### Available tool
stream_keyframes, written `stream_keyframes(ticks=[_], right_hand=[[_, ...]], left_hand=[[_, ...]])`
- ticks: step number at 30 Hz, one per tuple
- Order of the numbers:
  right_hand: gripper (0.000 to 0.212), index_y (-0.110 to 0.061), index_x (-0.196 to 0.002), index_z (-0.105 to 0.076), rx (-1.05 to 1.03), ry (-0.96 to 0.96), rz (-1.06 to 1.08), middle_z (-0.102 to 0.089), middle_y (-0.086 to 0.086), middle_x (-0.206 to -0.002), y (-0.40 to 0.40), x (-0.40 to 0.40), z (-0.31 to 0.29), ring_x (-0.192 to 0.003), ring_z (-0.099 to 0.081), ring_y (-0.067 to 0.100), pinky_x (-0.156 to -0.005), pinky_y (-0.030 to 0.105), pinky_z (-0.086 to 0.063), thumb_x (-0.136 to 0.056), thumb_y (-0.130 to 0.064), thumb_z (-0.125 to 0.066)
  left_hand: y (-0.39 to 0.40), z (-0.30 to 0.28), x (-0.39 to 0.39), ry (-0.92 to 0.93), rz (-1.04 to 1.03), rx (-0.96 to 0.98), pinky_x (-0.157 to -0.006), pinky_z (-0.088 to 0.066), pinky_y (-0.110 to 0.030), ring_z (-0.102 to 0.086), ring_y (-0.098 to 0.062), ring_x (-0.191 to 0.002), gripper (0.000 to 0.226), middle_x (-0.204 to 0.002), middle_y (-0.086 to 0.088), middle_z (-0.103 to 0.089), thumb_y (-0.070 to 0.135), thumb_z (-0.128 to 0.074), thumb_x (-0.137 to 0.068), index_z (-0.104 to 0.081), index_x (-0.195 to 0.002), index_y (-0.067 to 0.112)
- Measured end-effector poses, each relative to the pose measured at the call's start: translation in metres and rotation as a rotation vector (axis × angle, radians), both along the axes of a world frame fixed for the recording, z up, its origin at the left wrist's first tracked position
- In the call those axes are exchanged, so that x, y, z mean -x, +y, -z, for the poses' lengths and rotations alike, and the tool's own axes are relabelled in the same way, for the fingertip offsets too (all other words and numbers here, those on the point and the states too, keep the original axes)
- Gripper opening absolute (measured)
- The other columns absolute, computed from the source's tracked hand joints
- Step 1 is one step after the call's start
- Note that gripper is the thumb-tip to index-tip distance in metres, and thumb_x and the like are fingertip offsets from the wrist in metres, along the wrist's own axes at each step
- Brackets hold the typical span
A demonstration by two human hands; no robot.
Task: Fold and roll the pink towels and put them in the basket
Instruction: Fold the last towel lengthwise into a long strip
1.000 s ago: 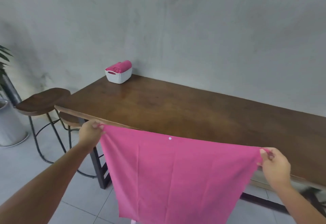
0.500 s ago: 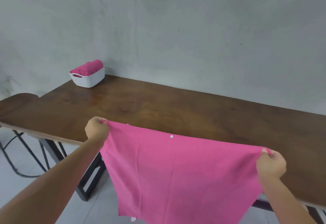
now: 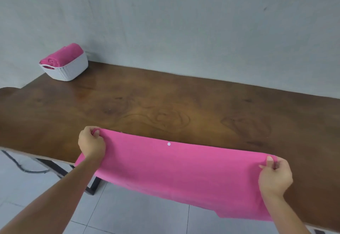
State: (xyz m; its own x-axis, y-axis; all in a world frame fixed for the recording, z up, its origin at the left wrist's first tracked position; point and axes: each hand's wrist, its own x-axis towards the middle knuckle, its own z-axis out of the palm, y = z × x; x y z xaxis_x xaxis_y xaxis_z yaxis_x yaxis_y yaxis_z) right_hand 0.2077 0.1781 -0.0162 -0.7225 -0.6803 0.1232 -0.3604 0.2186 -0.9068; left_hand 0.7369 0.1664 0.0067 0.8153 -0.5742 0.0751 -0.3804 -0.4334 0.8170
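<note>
Over the near edge of the long dark wooden table [image 3: 165,105], the flat pink cloth towel [image 3: 174,171] hung spread between both hands, its long axis running left to right along that edge. Left hand [image 3: 91,142] pinched the far-left corner; right hand [image 3: 275,175] pinched the right corner, lower and nearer the body. Laying it flat likely meant carrying both corners forward together. Well apart at the far left stood the white woven plastic basket [image 3: 70,70], holding rolled pink towels [image 3: 62,56].
</note>
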Motion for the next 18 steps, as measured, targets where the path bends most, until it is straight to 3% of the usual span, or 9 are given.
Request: stream_keyframes(ticks=[1, 3, 7, 14, 18], right_hand=[[0.012, -0.014, -0.097, -0.057, -0.006, 0.011, -0.003, -0.063, 0.002, -0.069, -0.006, 0.002, -0.001, -0.07, -0.062, 0.016, -0.071, 0.022, -0.041, -0.104, -0.021, -0.051], [0.013, -0.009, -0.098, -0.059, -0.013, 0.021, -0.004, -0.057, -0.008, -0.066, -0.022, 0.003, -0.007, -0.067, -0.059, 0.01, -0.072, 0.029, -0.039, -0.103, -0.018, -0.052], [0.014, -0.008, -0.098, -0.06, -0.024, 0.022, -0.013, -0.057, -0.012, -0.068, -0.06, 0.002, -0.008, -0.059, -0.061, -0.006, -0.074, 0.033, -0.044, -0.103, -0.019, -0.053], [0.01, -0.015, -0.098, -0.06, -0.057, -0.019, -0.021, -0.058, -0.013, -0.071, -0.125, -0.003, -0.012, -0.055, -0.058, -0.017, -0.066, 0.008, -0.043, -0.103, -0.02, -0.053], [0.012, -0.012, -0.1, -0.061, -0.06, -0.031, 0.002, -0.062, -0.005, -0.072, -0.159, -0.005, -0.011, -0.054, -0.059, -0.016, -0.063, 0.01, -0.043, -0.103, -0.021, -0.054]], left_hand=[[-0.007, 0.001, 0.0, -0.03, 0.011, -0.002, -0.085, -0.043, -0.037, -0.058, -0.029, -0.096, 0.019, -0.105, -0.012, -0.065, 0.003, -0.048, -0.097, -0.066, -0.097, 0.011], [-0.022, 0.002, 0.002, -0.063, 0.017, -0.005, -0.087, -0.042, -0.038, -0.058, -0.032, -0.097, 0.019, -0.104, -0.013, -0.065, 0.003, -0.05, -0.096, -0.068, -0.098, 0.011], [-0.053, 0.002, 0.005, -0.057, -0.011, 0.03, -0.089, -0.043, -0.036, -0.06, -0.03, -0.099, 0.022, -0.105, -0.01, -0.066, 0.004, -0.05, -0.095, -0.069, -0.098, 0.014], [-0.111, 0.002, 0.0, -0.036, -0.016, 0.067, -0.085, -0.041, -0.028, -0.061, -0.025, -0.096, 0.022, -0.103, -0.008, -0.068, 0.006, -0.051, -0.095, -0.071, -0.098, 0.016], [-0.153, 0.002, -0.003, -0.02, 0.002, 0.079, -0.085, -0.04, -0.026, -0.059, -0.02, -0.093, 0.023, -0.103, -0.007, -0.068, 0.006, -0.051, -0.095, -0.071, -0.099, 0.017]])
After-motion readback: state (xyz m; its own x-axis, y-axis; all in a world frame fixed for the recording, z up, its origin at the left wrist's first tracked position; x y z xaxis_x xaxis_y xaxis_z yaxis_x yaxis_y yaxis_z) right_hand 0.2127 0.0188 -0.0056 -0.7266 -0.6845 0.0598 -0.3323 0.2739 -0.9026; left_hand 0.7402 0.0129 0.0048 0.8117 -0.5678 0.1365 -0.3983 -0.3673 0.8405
